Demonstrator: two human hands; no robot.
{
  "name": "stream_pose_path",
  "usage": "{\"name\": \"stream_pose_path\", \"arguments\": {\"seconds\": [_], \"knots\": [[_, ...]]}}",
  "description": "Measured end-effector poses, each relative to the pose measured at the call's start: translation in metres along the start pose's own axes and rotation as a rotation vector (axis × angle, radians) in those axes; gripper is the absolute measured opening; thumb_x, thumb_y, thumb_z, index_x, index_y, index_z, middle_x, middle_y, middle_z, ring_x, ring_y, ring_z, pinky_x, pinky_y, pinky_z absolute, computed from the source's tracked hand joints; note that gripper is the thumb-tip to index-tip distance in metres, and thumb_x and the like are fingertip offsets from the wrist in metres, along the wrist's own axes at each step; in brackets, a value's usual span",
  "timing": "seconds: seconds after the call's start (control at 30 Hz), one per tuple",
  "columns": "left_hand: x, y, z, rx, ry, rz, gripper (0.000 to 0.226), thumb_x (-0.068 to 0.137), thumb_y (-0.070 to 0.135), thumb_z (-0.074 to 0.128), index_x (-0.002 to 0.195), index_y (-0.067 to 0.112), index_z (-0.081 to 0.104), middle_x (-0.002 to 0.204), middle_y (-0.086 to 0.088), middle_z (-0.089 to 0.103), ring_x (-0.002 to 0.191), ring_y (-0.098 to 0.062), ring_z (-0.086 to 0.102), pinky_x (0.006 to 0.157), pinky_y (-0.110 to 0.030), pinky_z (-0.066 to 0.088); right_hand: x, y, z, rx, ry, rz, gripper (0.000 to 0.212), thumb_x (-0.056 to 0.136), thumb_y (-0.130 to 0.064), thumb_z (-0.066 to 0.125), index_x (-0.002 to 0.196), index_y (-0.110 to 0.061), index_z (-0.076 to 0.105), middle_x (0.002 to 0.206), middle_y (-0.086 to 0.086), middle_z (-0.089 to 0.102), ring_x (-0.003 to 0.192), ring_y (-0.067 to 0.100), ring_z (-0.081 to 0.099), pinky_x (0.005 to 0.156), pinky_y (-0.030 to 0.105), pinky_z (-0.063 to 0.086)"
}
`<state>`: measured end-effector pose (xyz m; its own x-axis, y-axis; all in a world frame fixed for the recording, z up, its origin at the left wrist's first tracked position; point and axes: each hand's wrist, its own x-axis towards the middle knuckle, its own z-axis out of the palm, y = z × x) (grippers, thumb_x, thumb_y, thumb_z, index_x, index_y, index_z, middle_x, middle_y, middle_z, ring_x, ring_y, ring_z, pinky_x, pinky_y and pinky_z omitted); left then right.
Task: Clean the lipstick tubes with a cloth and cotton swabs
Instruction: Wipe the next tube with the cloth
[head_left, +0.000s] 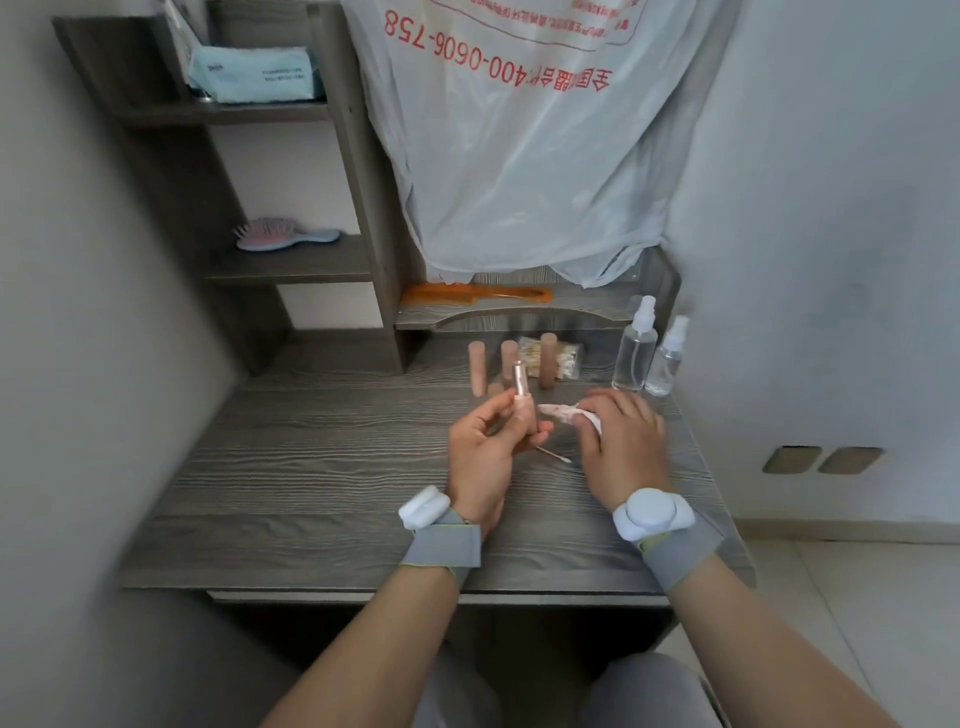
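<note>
Fingers of the left hand pinch the lipstick tube; right hand clutches the cloth, fingertips hidden

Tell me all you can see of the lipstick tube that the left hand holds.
The lipstick tube is slim, with a shiny rose-metal upper part and a matte pink base. It looks uncapped. It stands nearly upright above the desk, and the left hand pinches it at its base between thumb and fingers.

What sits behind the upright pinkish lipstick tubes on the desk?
Behind the upright pinkish lipstick tubes is a clear plastic packet of cotton swabs. The tubes cover parts of it, so its full outline is hidden.
</note>
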<state>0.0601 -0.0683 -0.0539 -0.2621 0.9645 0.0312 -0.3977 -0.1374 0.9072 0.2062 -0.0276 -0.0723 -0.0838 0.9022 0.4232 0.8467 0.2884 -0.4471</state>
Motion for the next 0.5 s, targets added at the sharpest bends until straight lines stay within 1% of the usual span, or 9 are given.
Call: {"name": "stream_pose_path", "arguments": {"seconds": [0.03,0.13,0.23,0.3,0.4,0.5], "knots": [[-0.002,-0.005,0.002,0.023,-0.002,-0.017,0.027,0.093,0.002,0.061,0.120,-0.002,0.063,0.078,-0.007,0.071,0.077,-0.025,0.070,0.068,-0.026,0.059,-0.002,0.002,-0.001,0.017,-0.010,0.006,0.010,0.094,-0.022,0.057,0.100,-0.019,0.064,0.107,0.000,0.066,0.110,0.027,0.051,0.091,0.038,0.030],[-0.002,-0.013,0.003,0.094,-0.017,-0.007,0.022,0.093,0.003,0.062,0.113,0.011,0.068,0.085,-0.009,0.074,0.081,-0.028,0.069,0.062,-0.027,0.056,-0.002,-0.001,-0.004,0.039,-0.044,0.020,0.012,0.097,-0.023,0.051,0.104,-0.019,0.059,0.098,0.003,0.068,0.099,0.027,0.057,0.089,0.035,0.028],[0.002,-0.017,0.004,0.150,-0.015,0.032,0.024,0.092,0.004,0.064,0.115,0.010,0.067,0.089,-0.008,0.076,0.080,-0.024,0.068,0.060,-0.028,0.054,-0.002,-0.001,-0.004,0.062,-0.057,-0.007,0.012,0.098,-0.024,0.050,0.106,-0.020,0.057,0.095,0.003,0.068,0.093,0.026,0.059,0.087,0.036,0.032],[0.003,-0.020,0.005,0.156,-0.017,0.046,0.023,0.091,0.004,0.065,0.112,0.010,0.069,0.090,-0.008,0.076,0.080,-0.022,0.067,0.060,-0.027,0.055,-0.004,-0.001,-0.004,0.073,-0.016,-0.025,0.011,0.098,-0.024,0.050,0.105,-0.021,0.058,0.092,0.002,0.067,0.089,0.026,0.059,0.084,0.036,0.033],[0.006,-0.022,0.006,0.161,-0.027,0.071,0.020,0.090,0.002,0.066,0.105,0.015,0.070,0.085,-0.005,0.076,0.077,-0.017,0.066,0.065,-0.027,0.056,-0.005,-0.002,-0.006,0.100,0.038,-0.030,0.011,0.098,-0.023,0.050,0.105,-0.021,0.058,0.092,0.001,0.067,0.087,0.025,0.058,0.081,0.035,0.034],[0.012,-0.025,0.010,0.190,-0.031,0.085,0.018,0.089,0.004,0.068,0.106,0.010,0.071,0.083,-0.007,0.075,0.075,-0.015,0.065,0.067,-0.028,0.055,-0.007,-0.002,-0.008,0.167,0.086,-0.020,0.010,0.097,-0.022,0.052,0.106,-0.020,0.058,0.090,-0.002,0.065,0.083,0.022,0.055,0.079,0.030,0.030]]}}
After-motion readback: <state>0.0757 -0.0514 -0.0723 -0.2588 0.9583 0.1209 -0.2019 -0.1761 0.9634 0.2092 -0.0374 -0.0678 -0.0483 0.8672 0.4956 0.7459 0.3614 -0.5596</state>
